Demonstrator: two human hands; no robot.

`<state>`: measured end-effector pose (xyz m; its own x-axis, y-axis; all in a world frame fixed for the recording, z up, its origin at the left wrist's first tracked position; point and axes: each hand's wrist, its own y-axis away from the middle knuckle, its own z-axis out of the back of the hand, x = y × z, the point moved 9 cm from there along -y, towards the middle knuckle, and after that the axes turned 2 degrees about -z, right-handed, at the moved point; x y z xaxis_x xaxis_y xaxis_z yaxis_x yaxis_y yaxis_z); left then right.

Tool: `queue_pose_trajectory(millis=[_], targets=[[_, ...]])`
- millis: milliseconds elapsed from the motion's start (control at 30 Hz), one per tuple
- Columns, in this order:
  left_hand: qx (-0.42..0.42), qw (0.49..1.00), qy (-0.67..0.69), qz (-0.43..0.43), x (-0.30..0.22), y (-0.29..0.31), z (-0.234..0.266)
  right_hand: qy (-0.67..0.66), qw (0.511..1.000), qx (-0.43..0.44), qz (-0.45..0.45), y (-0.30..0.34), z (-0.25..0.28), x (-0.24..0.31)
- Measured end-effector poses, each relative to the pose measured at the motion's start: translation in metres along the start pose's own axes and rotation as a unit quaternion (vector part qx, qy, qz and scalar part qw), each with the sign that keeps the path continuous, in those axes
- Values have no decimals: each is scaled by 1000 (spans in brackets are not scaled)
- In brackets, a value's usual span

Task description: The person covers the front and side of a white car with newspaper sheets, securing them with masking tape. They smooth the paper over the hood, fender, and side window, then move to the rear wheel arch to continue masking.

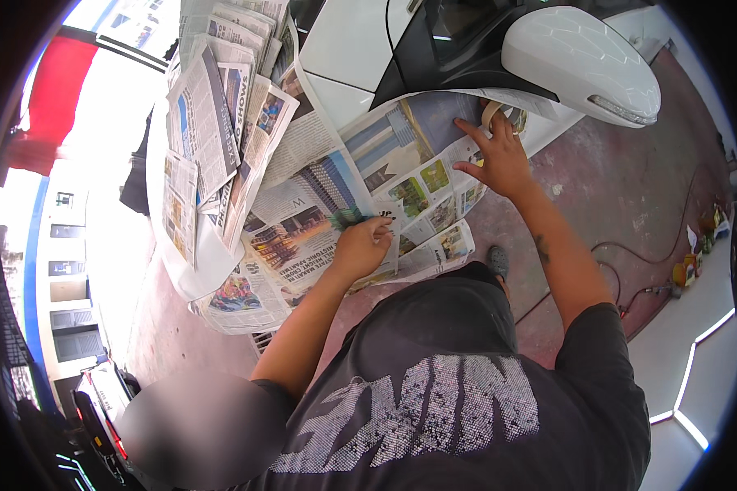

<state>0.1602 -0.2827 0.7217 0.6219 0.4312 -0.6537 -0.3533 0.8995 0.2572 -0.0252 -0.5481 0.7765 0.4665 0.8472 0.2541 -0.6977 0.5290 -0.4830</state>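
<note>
Newspaper sheets (303, 221) drape over the front side of a white car, below its black window trim. My left hand (364, 248) has its fingers curled together at the edge of a sheet, near the middle of the view. Further right and higher up, my right hand (499, 159) lies against the paper with thumb and forefinger spread. A roll of masking tape (490, 114) sits at its other fingers, which are partly hidden behind the roll. The paper's upper edge runs just under the white side mirror (581, 65).
A stack of folded newspapers (213, 131) rests on the car's hood at upper left. An air hose (630, 250) trails across the reddish floor (598, 188) at right, near several small coloured items (689, 266). A red panel (57, 98) stands at far left.
</note>
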Motion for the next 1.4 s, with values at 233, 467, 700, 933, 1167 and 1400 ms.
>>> queue_pose_trajectory(millis=[233, 467, 700, 933, 1167, 1400], targets=[[39, 982, -41, -180, -12, 9, -10, -82, 980, -93, -154, -16, 2, 37], [-70, 996, 35, -50, -37, 1, 87, -123, 961, -55, -240, -27, 7, 42], [-15, 992, 118, -38, -26, -8, 81, -121, 941, -94, -301, -52, 26, 23], [-8, 988, 150, -26, -23, -4, 79, -210, 918, -74, -329, -68, 37, 17], [-79, 985, 5, -156, -27, 15, 62, -217, 907, -261, -248, 20, 75, 61], [-83, 972, -11, -220, -37, 26, 59, -344, 806, -44, -479, 214, -32, 122]])
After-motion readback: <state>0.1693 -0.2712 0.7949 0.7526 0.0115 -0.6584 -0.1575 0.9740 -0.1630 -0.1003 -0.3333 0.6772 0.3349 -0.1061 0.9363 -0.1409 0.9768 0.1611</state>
